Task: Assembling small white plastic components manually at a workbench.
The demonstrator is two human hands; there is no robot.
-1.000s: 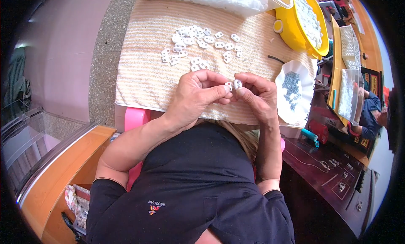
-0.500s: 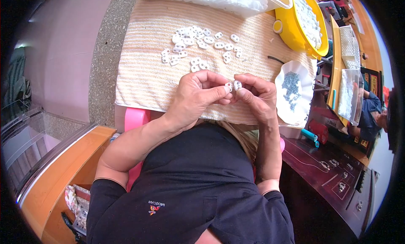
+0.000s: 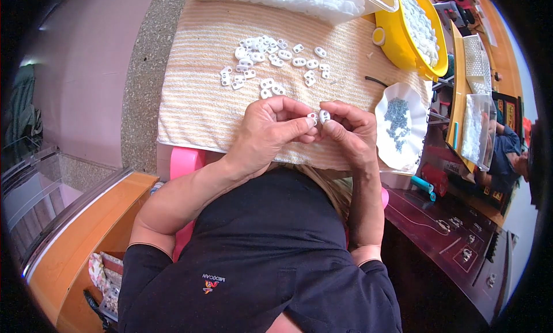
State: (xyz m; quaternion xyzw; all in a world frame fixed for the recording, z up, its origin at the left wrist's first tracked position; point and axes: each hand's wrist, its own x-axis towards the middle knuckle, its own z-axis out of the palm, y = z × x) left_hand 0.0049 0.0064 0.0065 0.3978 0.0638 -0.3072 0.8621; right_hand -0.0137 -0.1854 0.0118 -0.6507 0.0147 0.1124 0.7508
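Observation:
Close together above the towel's near half, my two hands each pinch a small white plastic piece. My left hand [image 3: 279, 124] has thumb and finger closed on a white two-hole piece [image 3: 312, 118]. In my right hand [image 3: 352, 128] a rounded white oval piece [image 3: 324, 116] with two holes is held upright. The two pieces face each other with a narrow gap. Beyond my hands lies a loose group of similar white pieces [image 3: 259, 48], with several spread singly to its right. A white dish [image 3: 387, 143] of small dark metal screws or pins stands right of my right hand.
A striped cream towel [image 3: 196, 91] covers the table. At the back stand a clear bin [image 3: 368, 2] and a yellow basin [image 3: 397, 48], both full of white pieces. A black tube [image 3: 376, 80] lies near the dish. Another person [image 3: 507, 160] sits at the far right.
Almost nothing differs. My right hand has turned its oval piece very slightly, and both hands keep their hold.

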